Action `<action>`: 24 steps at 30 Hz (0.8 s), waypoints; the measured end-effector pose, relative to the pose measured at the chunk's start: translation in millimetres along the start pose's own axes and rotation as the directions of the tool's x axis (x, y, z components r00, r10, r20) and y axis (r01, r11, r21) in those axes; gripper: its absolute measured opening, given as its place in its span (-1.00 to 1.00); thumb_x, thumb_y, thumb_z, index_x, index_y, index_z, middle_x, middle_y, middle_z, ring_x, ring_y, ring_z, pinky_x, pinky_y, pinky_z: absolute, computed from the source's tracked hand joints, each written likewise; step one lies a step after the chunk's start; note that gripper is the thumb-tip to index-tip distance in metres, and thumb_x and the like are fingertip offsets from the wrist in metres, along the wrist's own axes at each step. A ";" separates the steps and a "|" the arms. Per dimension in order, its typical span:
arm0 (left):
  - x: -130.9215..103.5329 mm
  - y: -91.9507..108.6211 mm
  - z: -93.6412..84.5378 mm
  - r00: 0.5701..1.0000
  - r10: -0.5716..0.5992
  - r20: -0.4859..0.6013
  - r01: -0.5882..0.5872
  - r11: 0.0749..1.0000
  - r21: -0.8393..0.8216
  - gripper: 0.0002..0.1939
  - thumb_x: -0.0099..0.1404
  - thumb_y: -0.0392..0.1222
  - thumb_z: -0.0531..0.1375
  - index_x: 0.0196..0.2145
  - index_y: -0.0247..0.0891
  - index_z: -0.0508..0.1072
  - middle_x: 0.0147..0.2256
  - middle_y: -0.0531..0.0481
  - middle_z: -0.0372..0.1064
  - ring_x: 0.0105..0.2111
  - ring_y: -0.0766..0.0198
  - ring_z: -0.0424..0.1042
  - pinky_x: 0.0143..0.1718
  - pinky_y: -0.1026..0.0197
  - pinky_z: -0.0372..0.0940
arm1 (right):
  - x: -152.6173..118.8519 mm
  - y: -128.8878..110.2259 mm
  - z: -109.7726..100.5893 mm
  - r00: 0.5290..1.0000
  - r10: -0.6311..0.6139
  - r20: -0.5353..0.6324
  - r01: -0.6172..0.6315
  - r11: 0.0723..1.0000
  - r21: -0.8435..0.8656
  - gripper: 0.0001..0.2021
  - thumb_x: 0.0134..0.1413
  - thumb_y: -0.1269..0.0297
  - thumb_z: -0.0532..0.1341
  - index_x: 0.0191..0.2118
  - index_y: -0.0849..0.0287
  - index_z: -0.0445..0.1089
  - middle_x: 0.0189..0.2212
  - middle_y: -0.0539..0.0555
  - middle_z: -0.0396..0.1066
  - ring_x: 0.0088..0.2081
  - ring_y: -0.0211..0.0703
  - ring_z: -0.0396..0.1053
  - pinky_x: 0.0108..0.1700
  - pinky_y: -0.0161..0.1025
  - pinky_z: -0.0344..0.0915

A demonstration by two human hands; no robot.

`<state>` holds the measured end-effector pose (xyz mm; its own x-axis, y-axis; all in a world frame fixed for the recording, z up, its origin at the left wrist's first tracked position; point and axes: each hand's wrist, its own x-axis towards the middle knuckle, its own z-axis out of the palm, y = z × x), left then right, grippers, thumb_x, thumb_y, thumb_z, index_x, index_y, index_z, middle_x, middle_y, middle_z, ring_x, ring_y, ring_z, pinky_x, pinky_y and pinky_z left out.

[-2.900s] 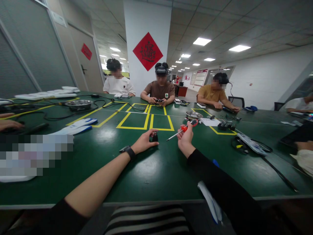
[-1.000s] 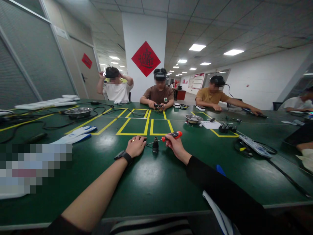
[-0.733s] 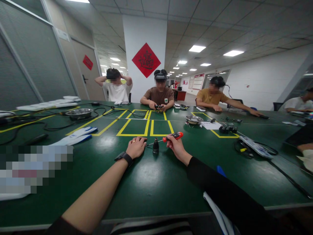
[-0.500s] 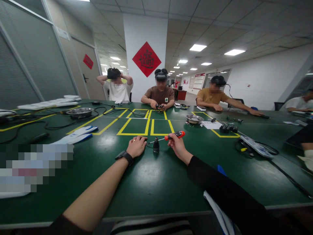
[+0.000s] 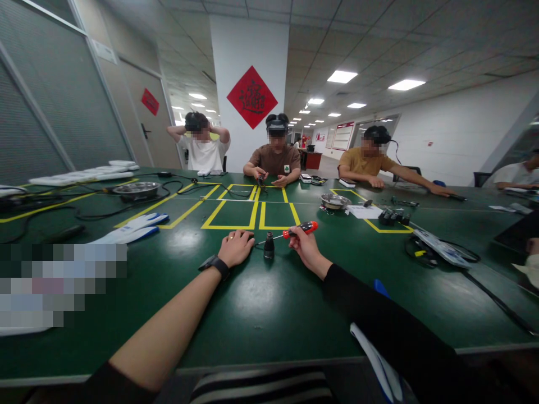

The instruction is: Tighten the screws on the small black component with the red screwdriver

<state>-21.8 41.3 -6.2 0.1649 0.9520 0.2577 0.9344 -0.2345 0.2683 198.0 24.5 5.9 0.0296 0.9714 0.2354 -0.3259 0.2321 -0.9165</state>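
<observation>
My right hand [image 5: 306,247] grips a screwdriver [image 5: 301,229] by its red and black handle. The thin shaft points left and passes at the upper part of a small black tapered piece [image 5: 268,247], which stands upright on the green table [image 5: 236,331]. Whether shaft and piece touch, I cannot tell. Palm down on the tabletop, my left hand [image 5: 236,248] rests just left of that piece, its fingers slightly bent and holding nothing visible. A thin dark tip shows beside its fingertips.
White-blue gloves [image 5: 132,229] lie to the left, near black cables. Metal bowls [image 5: 334,201] stand farther back. Several black parts [image 5: 393,217] and a power strip [image 5: 442,248] are at the right. Across the table sit several people; one in brown [image 5: 275,160] handles a dark object.
The person in brown has parted their hands, with the dark object now in one of them. My hands and the screwdriver stay nearly in place; the view has tilted slightly.
</observation>
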 end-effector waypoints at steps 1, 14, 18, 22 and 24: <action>-0.2 0.7 -0.2 1.000 -0.003 -0.001 0.003 1.000 0.000 -0.57 0.31 0.04 -0.16 0.02 -0.08 0.28 0.03 -0.11 0.19 0.04 0.03 0.14 0.03 -0.07 0.05 | 0.2 0.3 -0.2 1.000 0.000 -0.001 0.000 1.000 -0.006 -0.82 -0.11 0.20 0.21 -0.50 0.24 0.34 -0.76 -0.09 0.25 -0.71 -0.40 0.13 -0.62 -0.42 0.14; -0.4 1.4 -1.8 1.000 0.014 -0.003 -0.014 1.000 0.011 -0.55 0.28 0.09 -0.11 0.03 -0.10 0.27 0.03 -0.15 0.19 0.05 -0.01 0.13 0.01 -0.08 0.05 | 2.0 2.2 0.1 0.999 -0.016 -0.028 0.015 0.999 -0.044 -0.82 -0.12 0.21 0.20 -0.54 0.24 0.33 -0.78 -0.10 0.23 -0.74 -0.41 0.09 -0.64 -0.42 0.10; 1.1 -0.2 -1.1 1.000 0.012 0.006 -0.012 1.000 -0.002 -0.56 0.27 0.08 -0.09 0.02 -0.10 0.27 0.03 -0.15 0.18 0.05 -0.01 0.13 0.01 -0.07 0.05 | 2.0 3.7 -1.0 0.998 -0.020 -0.059 0.017 0.999 -0.044 -0.80 -0.12 0.20 0.20 -0.56 0.25 0.32 -0.79 -0.10 0.21 -0.74 -0.41 0.10 -0.64 -0.42 0.10; 3.1 -2.9 0.0 1.000 0.016 0.015 -0.016 1.000 -0.008 -0.57 0.27 0.07 -0.09 0.02 -0.10 0.28 0.01 -0.15 0.19 0.05 -0.02 0.13 0.01 -0.10 0.04 | 2.5 5.3 -1.2 0.997 -0.025 -0.077 0.022 0.999 -0.032 -0.81 -0.12 0.21 0.20 -0.56 0.24 0.32 -0.80 -0.12 0.19 -0.73 -0.41 0.10 -0.63 -0.42 0.12; 3.8 -4.6 1.0 1.000 0.022 0.017 -0.022 1.000 -0.014 -0.57 0.26 0.06 -0.08 0.02 -0.09 0.28 0.01 -0.15 0.20 0.05 -0.03 0.13 0.01 -0.12 0.04 | 2.7 5.3 -0.9 0.996 -0.024 -0.086 0.022 1.000 -0.021 -0.81 -0.12 0.22 0.21 -0.56 0.24 0.32 -0.81 -0.12 0.18 -0.74 -0.41 0.09 -0.63 -0.42 0.13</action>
<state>-25.1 46.2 -7.3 0.1905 0.9499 0.2479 0.9261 -0.2576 0.2755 197.1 28.3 1.4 0.1188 0.9664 0.2282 -0.3056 0.2542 -0.9176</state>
